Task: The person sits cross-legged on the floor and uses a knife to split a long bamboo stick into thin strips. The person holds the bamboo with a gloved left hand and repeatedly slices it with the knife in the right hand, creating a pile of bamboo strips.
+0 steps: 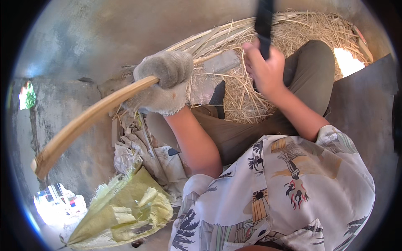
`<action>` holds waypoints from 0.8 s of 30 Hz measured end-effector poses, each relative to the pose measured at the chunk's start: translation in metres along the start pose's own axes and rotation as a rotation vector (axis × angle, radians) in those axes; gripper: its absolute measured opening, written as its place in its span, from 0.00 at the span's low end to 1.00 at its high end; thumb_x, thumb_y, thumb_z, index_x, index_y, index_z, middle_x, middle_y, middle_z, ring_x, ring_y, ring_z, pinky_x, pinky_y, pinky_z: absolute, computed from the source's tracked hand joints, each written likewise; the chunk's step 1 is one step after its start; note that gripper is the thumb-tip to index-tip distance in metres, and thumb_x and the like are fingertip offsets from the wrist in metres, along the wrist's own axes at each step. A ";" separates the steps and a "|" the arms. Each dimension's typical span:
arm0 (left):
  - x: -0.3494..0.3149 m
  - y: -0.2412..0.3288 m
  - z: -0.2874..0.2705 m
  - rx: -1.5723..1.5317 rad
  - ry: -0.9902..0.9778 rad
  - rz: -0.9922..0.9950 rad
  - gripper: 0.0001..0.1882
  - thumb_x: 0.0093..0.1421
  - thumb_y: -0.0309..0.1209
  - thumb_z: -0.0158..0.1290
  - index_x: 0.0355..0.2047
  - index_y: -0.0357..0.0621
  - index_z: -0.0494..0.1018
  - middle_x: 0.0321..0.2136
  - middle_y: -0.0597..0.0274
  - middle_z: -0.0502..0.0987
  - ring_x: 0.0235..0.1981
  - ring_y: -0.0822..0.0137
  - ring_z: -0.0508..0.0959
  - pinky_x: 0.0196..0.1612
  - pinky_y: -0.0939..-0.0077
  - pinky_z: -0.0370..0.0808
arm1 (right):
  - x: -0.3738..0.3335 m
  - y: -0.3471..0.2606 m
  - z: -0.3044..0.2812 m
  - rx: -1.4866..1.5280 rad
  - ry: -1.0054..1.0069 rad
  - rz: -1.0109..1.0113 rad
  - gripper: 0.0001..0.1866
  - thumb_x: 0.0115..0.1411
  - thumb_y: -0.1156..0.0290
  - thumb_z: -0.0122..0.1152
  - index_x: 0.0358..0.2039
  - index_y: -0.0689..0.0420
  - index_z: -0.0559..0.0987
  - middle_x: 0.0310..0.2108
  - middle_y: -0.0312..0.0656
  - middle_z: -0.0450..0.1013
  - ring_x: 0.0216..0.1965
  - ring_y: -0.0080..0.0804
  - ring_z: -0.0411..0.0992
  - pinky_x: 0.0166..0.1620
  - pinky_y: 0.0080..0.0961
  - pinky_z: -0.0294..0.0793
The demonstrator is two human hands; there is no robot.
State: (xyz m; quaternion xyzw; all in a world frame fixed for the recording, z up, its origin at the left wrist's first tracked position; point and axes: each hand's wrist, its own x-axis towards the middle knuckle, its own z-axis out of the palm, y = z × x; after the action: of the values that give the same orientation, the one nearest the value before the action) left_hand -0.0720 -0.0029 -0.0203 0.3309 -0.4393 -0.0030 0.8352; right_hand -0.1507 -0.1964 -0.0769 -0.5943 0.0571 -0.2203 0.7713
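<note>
My left hand (164, 79), in a knitted grey-white glove, is wrapped round a long curved wooden strip (94, 113). The strip's thick end points to the lower left, and its thinner part comes out past the glove towards the upper right. Bare and raised, my right hand (264, 67) is closed on a long dark knife (264, 27). It points upward, slightly blurred, and runs out of the top of the view. The knife is apart from the strip. Below my hands a grey block (222, 62) lies among pale shavings (245, 98).
Several long pale strips (209, 35) lie along the wall behind the shavings. My crossed legs (310, 79) frame the near side. A frayed yellow-green woven sack (138, 209) and crumpled plastic (125, 157) lie at lower left. Bare walls (83, 46) stand close around.
</note>
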 end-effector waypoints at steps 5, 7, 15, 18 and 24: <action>-0.003 0.003 0.006 0.007 0.105 -0.058 0.35 0.50 0.68 0.55 0.20 0.46 0.62 0.15 0.63 0.62 0.14 0.65 0.61 0.17 0.68 0.57 | -0.006 0.075 -0.030 -0.637 -0.466 0.564 0.14 0.58 0.65 0.59 0.25 0.65 0.76 0.14 0.38 0.70 0.18 0.24 0.69 0.23 0.30 0.68; -0.016 0.003 -0.013 -0.014 0.179 -0.059 0.36 0.50 0.70 0.53 0.23 0.46 0.63 0.18 0.64 0.64 0.18 0.65 0.63 0.22 0.68 0.61 | 0.003 0.048 -0.024 -0.817 -0.421 0.171 0.15 0.58 0.64 0.60 0.24 0.66 0.76 0.13 0.38 0.69 0.16 0.25 0.69 0.23 0.30 0.68; -0.004 0.005 -0.021 -0.065 -0.102 -0.091 0.41 0.47 0.74 0.53 0.23 0.41 0.69 0.15 0.64 0.63 0.15 0.66 0.62 0.19 0.66 0.58 | -0.028 0.109 -0.026 -0.722 -0.386 0.335 0.15 0.61 0.67 0.57 0.21 0.64 0.74 0.12 0.36 0.65 0.18 0.19 0.67 0.23 0.28 0.65; -0.003 0.011 -0.002 0.011 0.114 -0.038 0.43 0.48 0.76 0.50 0.19 0.40 0.67 0.10 0.66 0.57 0.10 0.68 0.55 0.16 0.69 0.51 | -0.022 0.054 -0.007 -0.555 -0.313 0.223 0.15 0.61 0.67 0.56 0.23 0.65 0.74 0.13 0.37 0.65 0.18 0.19 0.65 0.23 0.28 0.64; -0.003 -0.013 -0.018 0.677 0.525 0.272 0.43 0.48 0.76 0.50 0.21 0.39 0.69 0.13 0.64 0.61 0.13 0.67 0.58 0.17 0.69 0.53 | -0.042 0.114 -0.011 -0.386 -0.311 0.034 0.11 0.61 0.69 0.57 0.27 0.64 0.74 0.16 0.36 0.68 0.20 0.23 0.64 0.25 0.29 0.66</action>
State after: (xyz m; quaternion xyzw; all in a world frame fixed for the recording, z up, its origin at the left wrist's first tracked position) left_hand -0.0573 -0.0018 -0.0370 0.5142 -0.2282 0.3349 0.7559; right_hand -0.1613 -0.1667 -0.1950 -0.7564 -0.0112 -0.0983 0.6466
